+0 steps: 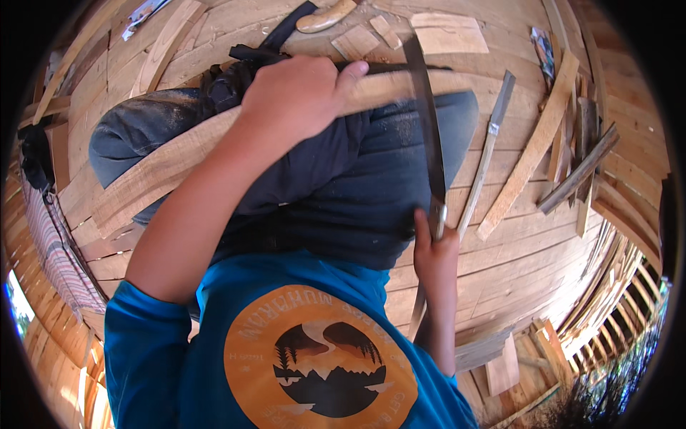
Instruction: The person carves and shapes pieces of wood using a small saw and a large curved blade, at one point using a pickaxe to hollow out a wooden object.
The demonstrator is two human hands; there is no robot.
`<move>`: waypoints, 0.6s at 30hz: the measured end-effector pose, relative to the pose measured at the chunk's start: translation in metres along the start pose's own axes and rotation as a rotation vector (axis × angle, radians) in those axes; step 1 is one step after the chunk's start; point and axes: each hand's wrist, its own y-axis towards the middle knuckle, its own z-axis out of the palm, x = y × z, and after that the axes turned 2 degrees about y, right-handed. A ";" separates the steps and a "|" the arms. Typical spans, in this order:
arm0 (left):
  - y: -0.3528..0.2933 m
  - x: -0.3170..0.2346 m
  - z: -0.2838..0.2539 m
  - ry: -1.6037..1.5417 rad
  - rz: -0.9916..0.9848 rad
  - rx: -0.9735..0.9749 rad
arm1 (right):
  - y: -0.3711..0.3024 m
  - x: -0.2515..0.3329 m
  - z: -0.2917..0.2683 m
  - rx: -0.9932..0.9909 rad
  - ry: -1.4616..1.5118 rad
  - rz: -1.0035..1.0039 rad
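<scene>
A long, slightly curved wooden board [171,154] lies across my crossed legs, from lower left to upper right. My left hand [296,93] is closed over its middle, thumb stretched along the wood and the other fingers mostly hidden. In my right hand [437,250] is the handle of a machete [431,136], gripped near a pale metal collar. Its long dark blade points away from me and crosses the board near the right end. Whether the edge touches the wood, I cannot tell. The board's right part looks blurred.
On the plank floor [493,261] to the right lie a long-handled knife [489,136], a rough wooden strip [532,154] and several offcuts [580,171]. Beyond my legs are a curved wooden handle [326,16] and a flat board piece [449,33]. Another plank [168,46] rests far left.
</scene>
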 end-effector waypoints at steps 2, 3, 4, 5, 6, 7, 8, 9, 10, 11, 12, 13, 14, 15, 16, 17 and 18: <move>-0.004 -0.006 0.006 0.014 0.064 -0.032 | -0.008 -0.004 -0.005 -0.024 0.000 -0.024; -0.005 -0.006 0.006 0.008 0.097 -0.041 | -0.011 0.000 -0.007 -0.039 -0.005 -0.018; -0.007 -0.004 0.003 0.011 0.079 -0.029 | 0.005 0.002 -0.011 0.056 -0.093 0.026; -0.006 -0.005 0.002 0.014 0.080 -0.013 | 0.019 0.012 -0.006 0.063 -0.108 0.050; -0.003 0.003 0.007 0.022 0.066 -0.051 | 0.031 0.022 0.000 0.087 -0.131 0.072; -0.004 0.005 0.002 -0.029 0.024 0.006 | 0.038 0.028 0.004 0.108 -0.151 0.082; -0.003 0.005 -0.001 -0.021 0.011 0.012 | 0.025 0.025 0.001 0.116 -0.159 0.051; -0.003 0.003 -0.001 -0.010 -0.003 0.024 | 0.003 0.015 -0.003 0.053 -0.095 0.022; -0.004 0.005 0.010 0.029 0.081 -0.127 | -0.019 0.001 -0.006 -0.006 -0.033 -0.010; -0.007 -0.004 0.010 0.000 0.075 0.001 | -0.030 0.003 -0.007 -0.071 0.022 -0.014; -0.005 -0.002 0.008 0.007 0.073 -0.015 | -0.026 0.004 -0.012 -0.026 0.041 0.057; -0.002 0.001 0.007 0.014 0.071 -0.030 | -0.012 0.005 -0.016 0.082 -0.061 0.097; -0.005 -0.002 0.006 0.000 0.071 -0.009 | 0.011 0.016 -0.011 0.089 -0.073 0.094; -0.006 0.000 0.010 -0.017 0.070 -0.016 | 0.031 0.027 -0.003 0.106 -0.095 0.090; -0.006 0.005 0.013 -0.030 0.060 -0.024 | 0.041 0.031 0.003 0.112 -0.098 0.082; -0.003 0.010 0.010 -0.031 0.040 -0.053 | 0.035 0.027 0.001 0.099 -0.083 0.074; -0.006 0.005 0.003 -0.042 0.021 -0.009 | 0.017 0.018 -0.002 0.089 -0.062 0.059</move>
